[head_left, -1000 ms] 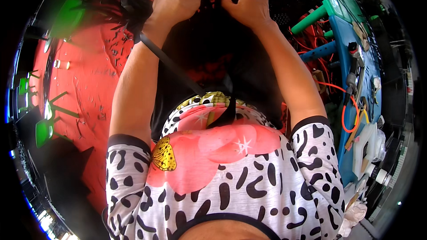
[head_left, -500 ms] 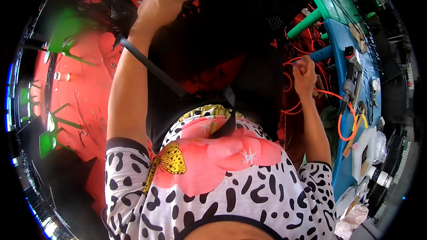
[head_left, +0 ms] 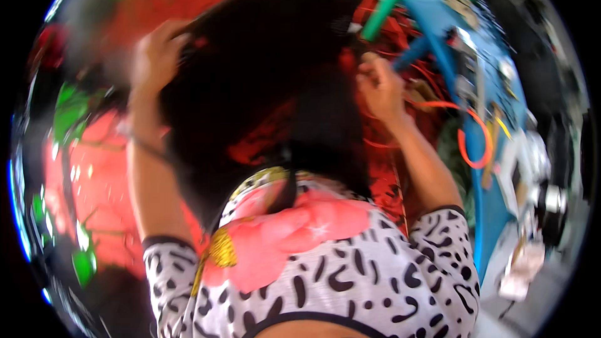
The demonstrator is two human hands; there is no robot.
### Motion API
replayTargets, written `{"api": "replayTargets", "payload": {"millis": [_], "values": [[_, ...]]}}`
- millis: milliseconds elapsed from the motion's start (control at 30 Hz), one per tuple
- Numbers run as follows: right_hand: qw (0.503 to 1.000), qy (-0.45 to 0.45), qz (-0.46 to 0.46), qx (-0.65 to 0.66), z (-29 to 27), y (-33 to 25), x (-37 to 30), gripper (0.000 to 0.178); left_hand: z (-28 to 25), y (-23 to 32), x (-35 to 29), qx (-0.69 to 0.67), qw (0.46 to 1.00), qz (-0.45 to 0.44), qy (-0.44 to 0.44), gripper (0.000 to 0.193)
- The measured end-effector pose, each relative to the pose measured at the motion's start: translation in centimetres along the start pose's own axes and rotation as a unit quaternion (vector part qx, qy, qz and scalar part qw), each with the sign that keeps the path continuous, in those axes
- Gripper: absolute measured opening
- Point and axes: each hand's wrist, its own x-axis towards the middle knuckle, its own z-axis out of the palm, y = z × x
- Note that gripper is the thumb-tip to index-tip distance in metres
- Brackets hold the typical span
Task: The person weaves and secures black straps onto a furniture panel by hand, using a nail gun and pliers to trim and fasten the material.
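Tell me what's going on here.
Someone in a black-spotted shirt is working barehanded at a large dark piece in front of them. The left hand is at the piece's left edge, though blur hides how firmly it grips. The right hand is off to the right with its fingers bent, beside the red cords; whether it holds anything is too blurred to tell. Farther right, an orange hose loops against a blue stand.
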Motion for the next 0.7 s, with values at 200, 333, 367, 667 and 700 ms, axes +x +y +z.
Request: {"api": "replayTargets", "payload": {"millis": [200, 333, 367, 667, 700], "values": [[0.948, -0.165, -0.152, 0.227, 8.0, -12.1, 5.9, 0.048, 0.3, 1.0, -0.7, -0.037, 0.996, -0.074, 0.012, 0.023], [0.935, -0.17, -0.126, 0.284, 13.2, -14.2, 8.0, 0.046, 0.0, 0.9, -0.7, -0.041, 0.996, -0.074, -0.001, 0.023], [0.934, -0.159, -0.105, 0.303, 13.8, -14.2, 8.2, 0.045, 0.2, 0.9, -0.7, -0.04, 0.996, -0.076, -0.002, 0.023], [0.939, -0.103, -0.081, 0.317, 15.6, -12.4, 7.2, 0.046, 1.8, 0.8, 0.2, -0.03, 0.997, 0.041, 0.064, 0.02], [0.945, -0.136, -0.046, 0.294, 14.6, -13.7, 7.2, 0.048, 0.9, 0.8, -0.4, -0.022, 0.999, 0.014, 0.026, 0.021]]}}
